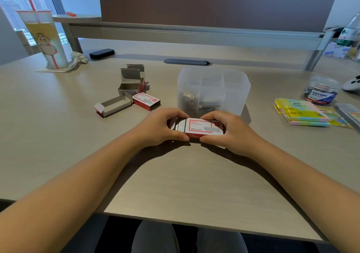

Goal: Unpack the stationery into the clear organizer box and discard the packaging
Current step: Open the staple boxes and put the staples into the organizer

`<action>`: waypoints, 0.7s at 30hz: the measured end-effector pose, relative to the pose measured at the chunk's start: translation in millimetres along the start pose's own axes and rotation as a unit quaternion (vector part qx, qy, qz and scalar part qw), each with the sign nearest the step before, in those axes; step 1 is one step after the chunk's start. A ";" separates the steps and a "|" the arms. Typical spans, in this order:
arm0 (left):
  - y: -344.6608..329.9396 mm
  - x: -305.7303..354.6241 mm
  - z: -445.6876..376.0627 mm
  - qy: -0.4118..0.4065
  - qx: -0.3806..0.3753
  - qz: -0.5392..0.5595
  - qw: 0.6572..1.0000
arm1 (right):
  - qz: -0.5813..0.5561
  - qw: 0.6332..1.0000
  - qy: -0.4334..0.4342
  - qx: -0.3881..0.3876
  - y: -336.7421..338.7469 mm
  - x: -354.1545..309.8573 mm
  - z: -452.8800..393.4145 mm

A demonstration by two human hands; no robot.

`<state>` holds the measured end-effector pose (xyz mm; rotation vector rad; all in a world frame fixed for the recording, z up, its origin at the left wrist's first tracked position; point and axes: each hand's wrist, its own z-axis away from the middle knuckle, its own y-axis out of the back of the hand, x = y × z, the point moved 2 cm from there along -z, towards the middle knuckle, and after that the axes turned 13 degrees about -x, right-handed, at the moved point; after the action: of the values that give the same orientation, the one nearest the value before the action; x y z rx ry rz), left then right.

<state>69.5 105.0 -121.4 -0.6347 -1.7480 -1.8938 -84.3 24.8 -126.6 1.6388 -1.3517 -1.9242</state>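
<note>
Staple box: a small white carton (197, 127) with a red border and red sides, held just above the counter (175, 184) at centre frame, directly in front of the clear organizer box (213, 91).
Look: printed top face up; at its left end a grey-white ribbed block of staples shows past the sleeve.
Axis: long axis runs left to right across the frame, lying flat.
Left hand: the left hand (155, 127) grips the box's left end, thumb on the near edge, fingers curled over the far edge.
Right hand: the right hand (231, 130) grips the right end the same way.
Organizer: frosted, divided into compartments, dark metal pieces at the bottom.
Left of centre: opened empty cartons (124, 93) and one closed red-and-white box (146, 101).
Right edge: sticky-note pads (300, 111) and a jar of binder clips (321, 90).
</note>
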 end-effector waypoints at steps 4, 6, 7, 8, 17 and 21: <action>1.5 -2.7 0.8 0.003 0.004 -0.007 1.000 | 0.024 1.000 -0.006 0.003 3.4 2.0 1.9; 4.4 -7.0 3.4 0.006 0.011 -0.004 1.000 | 0.027 1.000 -0.013 0.002 6.1 3.5 4.2; 6.1 -9.2 4.8 0.007 0.014 -0.001 1.000 | 0.032 0.999 -0.018 0.002 7.7 4.7 5.6; 7.4 -11.3 5.8 0.010 0.015 0.000 1.000 | 0.035 0.999 -0.023 0.002 9.2 6.4 6.8; 11.0 -17.1 6.7 0.016 0.028 0.013 0.999 | 0.130 0.990 -0.059 -0.017 12.1 10.5 8.3; 13.3 -14.6 7.4 0.016 0.040 0.029 0.999 | 0.149 0.986 -0.060 0.032 14.5 4.6 12.6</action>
<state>89.3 112.0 -119.8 -0.6166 -1.7561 -1.7767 -101.9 19.8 -119.2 1.2754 -1.6158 -1.8418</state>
